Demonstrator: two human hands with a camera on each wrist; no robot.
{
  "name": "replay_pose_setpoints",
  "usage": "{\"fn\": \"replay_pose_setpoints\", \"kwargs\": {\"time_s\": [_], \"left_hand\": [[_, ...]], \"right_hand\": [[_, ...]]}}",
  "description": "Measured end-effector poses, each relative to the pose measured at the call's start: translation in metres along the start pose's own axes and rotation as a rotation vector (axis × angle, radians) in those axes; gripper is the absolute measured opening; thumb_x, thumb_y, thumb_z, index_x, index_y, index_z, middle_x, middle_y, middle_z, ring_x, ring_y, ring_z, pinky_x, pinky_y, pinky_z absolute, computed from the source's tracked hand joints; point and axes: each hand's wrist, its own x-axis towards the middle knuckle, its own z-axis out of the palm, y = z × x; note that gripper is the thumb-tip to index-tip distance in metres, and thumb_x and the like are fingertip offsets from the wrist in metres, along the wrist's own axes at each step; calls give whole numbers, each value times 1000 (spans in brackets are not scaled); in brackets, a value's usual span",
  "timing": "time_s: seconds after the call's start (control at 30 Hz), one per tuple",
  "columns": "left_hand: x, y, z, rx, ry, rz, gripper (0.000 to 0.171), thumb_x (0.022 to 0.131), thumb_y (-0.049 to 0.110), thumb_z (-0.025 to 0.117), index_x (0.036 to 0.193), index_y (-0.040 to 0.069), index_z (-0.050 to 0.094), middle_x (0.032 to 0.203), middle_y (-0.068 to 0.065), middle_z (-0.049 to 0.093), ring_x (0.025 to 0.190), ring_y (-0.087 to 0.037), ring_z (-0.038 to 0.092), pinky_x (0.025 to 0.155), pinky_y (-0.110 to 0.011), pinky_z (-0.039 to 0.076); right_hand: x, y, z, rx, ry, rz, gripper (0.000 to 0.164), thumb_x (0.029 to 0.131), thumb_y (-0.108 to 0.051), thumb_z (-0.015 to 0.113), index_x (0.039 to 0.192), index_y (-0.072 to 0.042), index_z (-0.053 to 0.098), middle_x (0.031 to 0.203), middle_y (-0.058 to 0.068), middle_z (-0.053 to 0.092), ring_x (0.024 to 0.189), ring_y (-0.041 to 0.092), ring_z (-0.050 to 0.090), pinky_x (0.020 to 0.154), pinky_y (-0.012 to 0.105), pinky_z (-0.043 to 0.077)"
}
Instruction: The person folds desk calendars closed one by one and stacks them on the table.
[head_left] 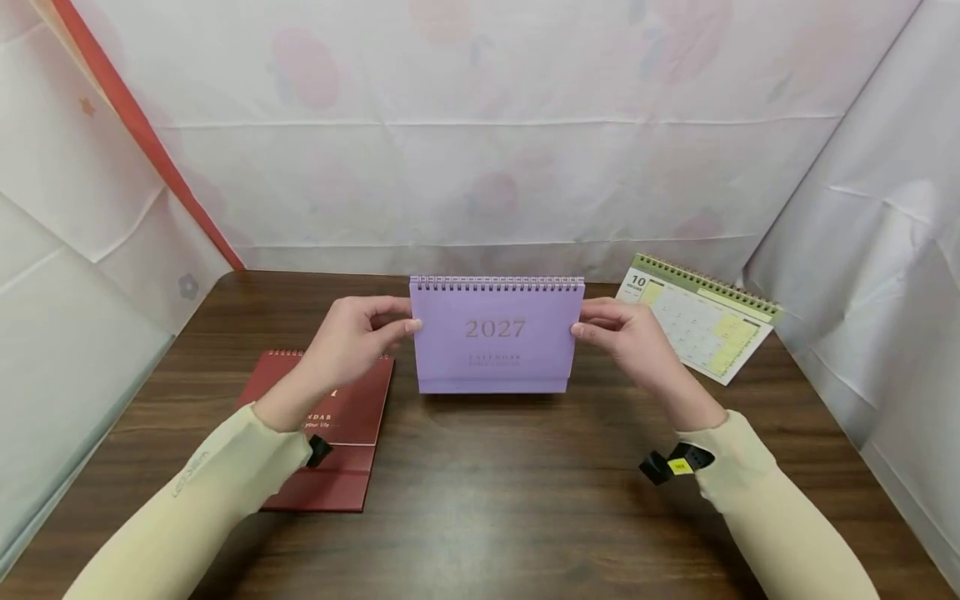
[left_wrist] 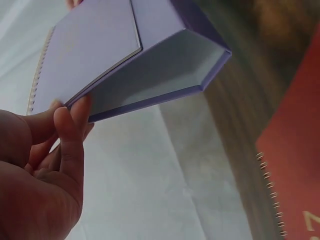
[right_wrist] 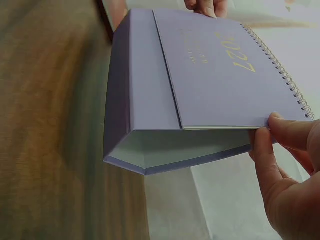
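With the red calendar [head_left: 352, 421] lying nearest at eleven o'clock, the purple calendar [head_left: 495, 346] faces the person at twelve, left hand [head_left: 352, 337] and right hand [head_left: 630, 342] pinching opposite side edges, seemingly to keep it level, and the green-topped calendar [head_left: 697, 321] sits farther back at one.

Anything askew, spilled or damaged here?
Only the green-edged calendar, far right: it sits turned at an angle, its spiral edge slanting, while the held purple calendar faces squarely forward. No spills or damage visible.
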Motion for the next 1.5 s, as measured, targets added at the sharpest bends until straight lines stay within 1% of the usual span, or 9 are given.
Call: {"fn": "replay_pose_setpoints", "kwargs": {"time_s": [0.27,0.5,0.7,0.77,0.9,1.07,1.17,1.3,1.5], "left_hand": [[-16,-9,15,41,0,69,14,92,15,75,105,13,76,72,5,68,62,-19,61,53,-28,47],[-25,-16,26,-6,-24,109,15,90,10,75,105,12,77,96,1,74,67,-15,68,60,-28,54],[-32,-23,31,-28,-21,127,10,89,8,76,98,11,77,114,-7,71,67,-24,68,60,-27,53],[-33,-25,32,-21,-22,122,10,88,8,77,98,11,77,121,-10,69,72,-22,70,63,-27,54],[-35,-29,34,60,-77,110,8,87,10,78,95,12,76,132,-12,63,86,-13,71,71,-29,56],[-36,-31,36,188,-167,133,7,86,13,80,88,16,73,137,-16,58,88,-12,71,69,-29,54],[-37,-32,38,233,-186,135,10,84,13,82,87,17,73,137,-16,58,98,-18,70,70,-30,54],[-38,-33,40,298,-201,138,13,81,14,85,87,17,74,139,-17,56,106,-22,68,72,-31,54],[-38,-32,42,305,-181,136,12,80,14,85,84,16,73,139,-18,56,88,-15,72,68,-30,53]], "right_hand": [[-22,11,4,-71,-16,-57,20,90,-8,75,109,-1,77,119,10,67,107,16,62,82,22,52],[-36,23,10,-53,-26,-15,20,89,-9,77,108,-3,77,122,8,65,109,20,61,81,23,53],[-43,30,15,-153,-16,-62,16,88,-9,77,103,-6,78,122,6,65,104,19,64,78,21,53],[-44,31,16,-171,-11,-76,13,87,-7,78,100,-6,78,123,7,64,101,20,65,78,22,54],[-46,36,19,-253,-39,-91,8,84,-7,81,90,-9,76,126,10,62,106,24,65,81,28,55],[-52,46,23,-384,-102,-128,12,80,-8,84,84,-14,75,130,12,60,114,27,62,83,38,55],[-54,50,26,-393,-127,-144,13,79,-7,85,84,-14,75,132,13,59,106,23,66,81,38,55],[-55,52,28,-390,-177,-169,15,80,-4,83,91,-11,76,137,15,54,89,13,69,75,31,56],[-57,53,30,-432,-255,-265,28,81,0,81,107,-7,75,139,16,52,83,6,68,71,24,56]]}}
